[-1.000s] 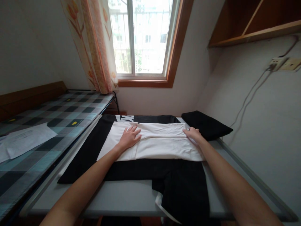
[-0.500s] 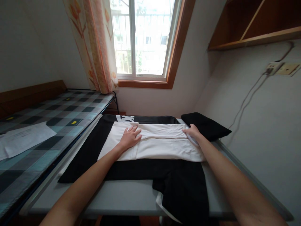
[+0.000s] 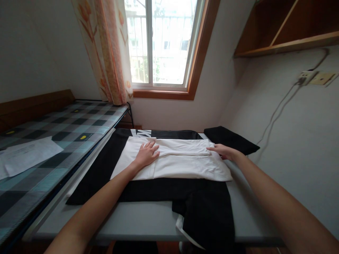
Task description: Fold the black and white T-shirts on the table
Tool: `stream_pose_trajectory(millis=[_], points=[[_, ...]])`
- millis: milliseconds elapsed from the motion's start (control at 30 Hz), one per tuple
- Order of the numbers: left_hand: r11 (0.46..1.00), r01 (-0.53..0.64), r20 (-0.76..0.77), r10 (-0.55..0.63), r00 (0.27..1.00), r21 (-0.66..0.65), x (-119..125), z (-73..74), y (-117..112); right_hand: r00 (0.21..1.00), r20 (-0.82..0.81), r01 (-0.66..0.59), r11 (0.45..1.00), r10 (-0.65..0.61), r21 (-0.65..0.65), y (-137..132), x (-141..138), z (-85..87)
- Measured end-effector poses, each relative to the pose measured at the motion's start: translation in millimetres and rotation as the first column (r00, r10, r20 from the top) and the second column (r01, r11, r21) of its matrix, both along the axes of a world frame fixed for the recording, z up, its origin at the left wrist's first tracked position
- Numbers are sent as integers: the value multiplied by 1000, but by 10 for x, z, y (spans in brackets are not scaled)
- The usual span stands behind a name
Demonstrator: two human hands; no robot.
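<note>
A white garment (image 3: 182, 164) lies folded flat on top of a black garment (image 3: 159, 190) spread over a grey table (image 3: 137, 220). My left hand (image 3: 146, 154) rests flat on the white cloth's left half, fingers spread. At the cloth's right edge my right hand (image 3: 224, 151) lies with fingers stretched out, touching the fold near the corner. Neither hand holds anything. Part of the black garment hangs over the table's near edge.
A folded black cloth (image 3: 230, 139) sits at the table's far right corner by the wall. A checked bed (image 3: 53, 141) with white paper (image 3: 26, 155) stands on the left. Beyond are a window (image 3: 159, 42), a curtain (image 3: 106, 53), a wooden shelf (image 3: 286, 28) and a wall socket (image 3: 307, 76) with a cable.
My right hand has slid outward to the white cloth's right edge and lies flatter. My left hand has stayed in place.
</note>
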State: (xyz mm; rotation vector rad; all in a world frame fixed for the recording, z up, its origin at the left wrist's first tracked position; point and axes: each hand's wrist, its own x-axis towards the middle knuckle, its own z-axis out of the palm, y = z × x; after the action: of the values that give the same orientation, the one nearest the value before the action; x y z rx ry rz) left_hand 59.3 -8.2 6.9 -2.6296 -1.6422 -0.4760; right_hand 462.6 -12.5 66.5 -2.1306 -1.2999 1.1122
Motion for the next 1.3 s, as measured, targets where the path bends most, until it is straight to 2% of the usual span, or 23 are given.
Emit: stream_pose_trajectory(millis=[133, 233, 333, 400, 467, 567, 633, 667, 733, 767, 833, 867, 1000, 1100, 1133, 1200, 1300], points=[[1000, -3, -7, 3, 1000, 12, 4, -9, 0, 1000, -9, -20, 995, 19, -99, -75, 17, 18], [1000, -8, -9, 8, 1000, 2, 10, 7, -11, 999, -48, -18, 996, 13, -92, -97, -20, -33], [1000, -13, -13, 13, 1000, -6, 16, 34, -26, 1000, -15, -12, 998, 11, -55, -72, -70, -28], [1000, -12, -16, 12, 1000, -6, 21, 47, -33, 1000, 7, -15, 999, 16, -32, -20, -119, 67], [1000, -15, -18, 15, 1000, -5, 24, 49, -36, 1000, -7, -18, 1000, 18, 13, 53, -224, 232], [1000, -22, -20, 22, 1000, -5, 25, 40, -36, 996, -71, -35, 990, 45, 140, 154, -583, 493], [1000, -22, -16, 22, 1000, -1, 21, 32, -36, 991, -80, -83, 968, 104, 236, 172, -947, 589], [1000, -20, -12, 20, 1000, 2, 18, 29, -36, 979, -103, -149, 960, 177, 237, 161, -1140, 605], [1000, -17, -3, 17, 1000, 4, 14, 25, -39, 892, -229, -366, 919, 391, 143, 113, -1482, 589], [1000, -17, 1, 17, 1000, 4, 13, 25, -40, 833, -295, -464, 882, 468, 88, 86, -1607, 566], [1000, -16, 3, 16, 1000, 1, 13, 29, -42, 750, -375, -577, 816, 545, 31, 51, -1736, 507], [1000, -17, 2, 17, 1000, -3, 14, 33, -42, 740, -376, -592, 805, 558, 32, 52, -1739, 474], [1000, -21, 21, 21, 1000, 8, 24, 72, -47, 815, -174, -531, 832, 553, 158, 188, -1524, 303], [997, 17, 113, -25, 993, 71, 73, 156, -94, 859, 117, -508, 805, 498, 305, 353, -1379, 139], [994, 62, 143, -74, 987, 89, 107, 198, -124, 858, 230, -513, 785, 459, 347, 405, -1367, 86], [971, 224, 164, -235, 958, 87, 203, 294, -208, 827, 435, -532, 748, 356, 397, 498, -1400, -7], [865, 502, 111, -499, 860, -3, 388, 440, -367, 760, 609, -535, 751, 227, 388, 612, -1549, -114]])
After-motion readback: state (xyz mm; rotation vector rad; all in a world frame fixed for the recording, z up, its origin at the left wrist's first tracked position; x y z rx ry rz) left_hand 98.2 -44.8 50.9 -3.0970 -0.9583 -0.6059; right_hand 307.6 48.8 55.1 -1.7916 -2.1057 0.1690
